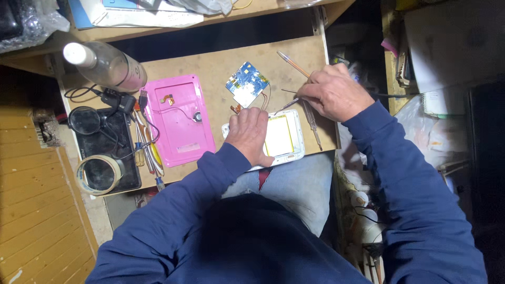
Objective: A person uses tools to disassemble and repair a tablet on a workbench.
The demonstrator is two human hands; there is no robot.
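Left hand (pixel 249 135) lies flat, fingers together, pressed on the white device frame (pixel 292 138) at the bench's (pixel 210 66) 6 o'clock edge. Frame: white rounded rectangle, open back, yellow-bordered pale panel inside, left part hidden under the hand. Right hand (pixel 332 93) at 2 o'clock of the frame, fingers pinched around thin metal tweezers (pixel 286 107), tips pointing toward the frame's top edge. Blue circuit board (pixel 247 83) sits at 12 o'clock of the left hand, thin wires running down toward the frame. Pink back cover (pixel 179 118) at 9 o'clock, lying open side up. Clear bottle (pixel 108 66) at 10 o'clock. Tape roll (pixel 99 174) and magnifier (pixel 85 120) on a dark tray at far 9 o'clock.
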